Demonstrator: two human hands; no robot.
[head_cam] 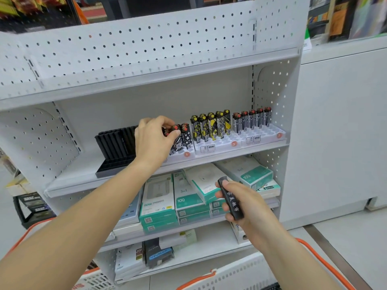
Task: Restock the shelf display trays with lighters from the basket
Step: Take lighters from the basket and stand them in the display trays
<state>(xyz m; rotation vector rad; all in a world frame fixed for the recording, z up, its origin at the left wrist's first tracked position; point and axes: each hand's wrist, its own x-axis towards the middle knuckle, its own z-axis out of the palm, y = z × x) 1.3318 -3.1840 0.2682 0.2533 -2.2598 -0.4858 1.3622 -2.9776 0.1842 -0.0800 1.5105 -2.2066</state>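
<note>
The left hand (154, 136) pinched a red-topped lighter (175, 135) standing in the leftmost white tray (184, 154) on the middle shelf (88, 174). The right hand (240, 203) gripped a black lighter (231, 199) in curled fingers, held out before the lower shelf. The white basket (234, 273) sat below, at the bottom edge.

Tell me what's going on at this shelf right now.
A person is restocking lighters. The left hand is on the middle shelf, fingers pinching the red top of a star-patterned lighter in the leftmost white tray. The right hand holds a black lighter with white characters lower down, in front of the boxed goods. Two more white trays to the right are only part filled, and a black tray stands at the left.
</note>
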